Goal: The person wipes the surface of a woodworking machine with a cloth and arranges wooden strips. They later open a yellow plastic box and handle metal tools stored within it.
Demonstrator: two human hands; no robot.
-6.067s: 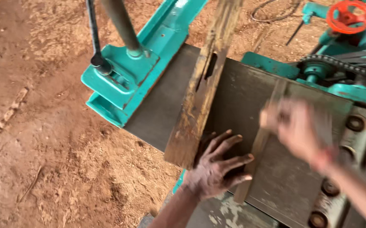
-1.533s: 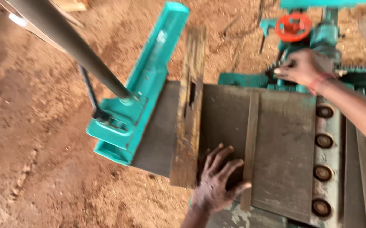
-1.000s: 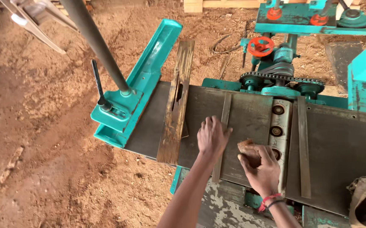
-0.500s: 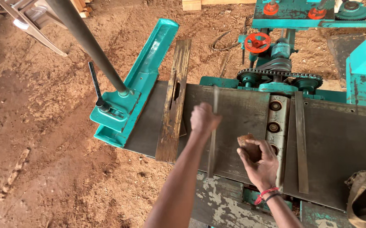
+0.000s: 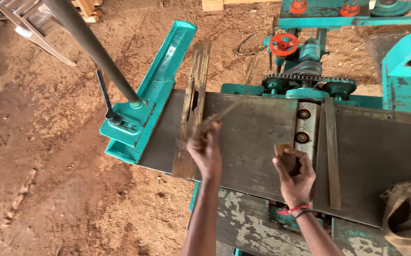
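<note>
My left hand (image 5: 205, 148) is shut on a thin, narrow strip (image 5: 231, 108), which is blurred and slants up to the right above the dark steel table (image 5: 257, 142) of a teal woodworking machine. My right hand (image 5: 294, 174) holds a small brown wooden block (image 5: 283, 152) just left of the cutter slot with its round bolts (image 5: 305, 127). A worn wooden plank (image 5: 192, 109) lies along the table's left side, next to my left hand. A second flat strip (image 5: 332, 156) lies on the table right of the cutter.
A teal side bracket (image 5: 151, 99) with a grey pole (image 5: 91, 47) stands at the left. Behind the table are a chain drive (image 5: 305, 78) and a red handwheel (image 5: 283, 44). A brown cloth (image 5: 409, 213) hangs at the lower right. Sawdust covers the ground (image 5: 49, 166).
My left hand has closed on the thin strip that lay flat on the table and lifted it, tilting it. My right hand stays near the cutter with the block.
</note>
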